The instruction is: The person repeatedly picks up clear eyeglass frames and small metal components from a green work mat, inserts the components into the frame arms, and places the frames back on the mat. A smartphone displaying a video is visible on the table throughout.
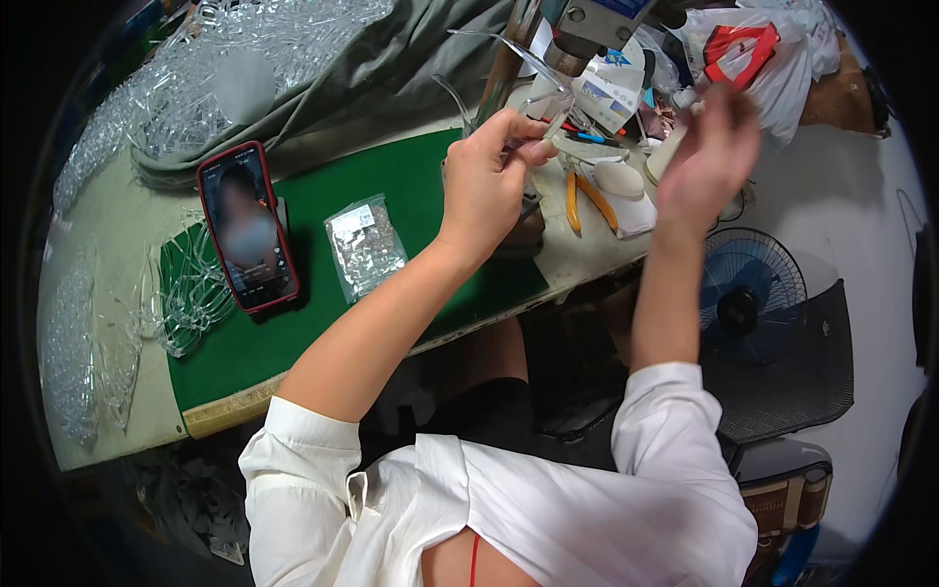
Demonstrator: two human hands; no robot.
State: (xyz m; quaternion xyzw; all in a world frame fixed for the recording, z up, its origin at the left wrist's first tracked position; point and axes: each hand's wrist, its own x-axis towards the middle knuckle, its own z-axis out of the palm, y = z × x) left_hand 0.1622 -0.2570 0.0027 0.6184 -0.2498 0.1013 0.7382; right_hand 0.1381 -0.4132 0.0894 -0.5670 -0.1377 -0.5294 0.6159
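While the left hand pinches a pair of clear glasses between thumb and fingertips, the right hand is up by the white bag, and it's too blurred to tell if it's holding anything. The glasses are up over the far side of the desk, just under the machine, arms sticking out left. Pinching them at one spot probably keeps the rest of the frame out of the fingers' way.

Phone is tilted up on the green mat, I'd guess so the screen's easy to see from the seat. Small clear packet lies beside it, handy for the left side. Orange pliers sit between the two hands, so either could grab them. The big clear pile is at the back left behind the grey cloth, likely to leave the mat as working room.
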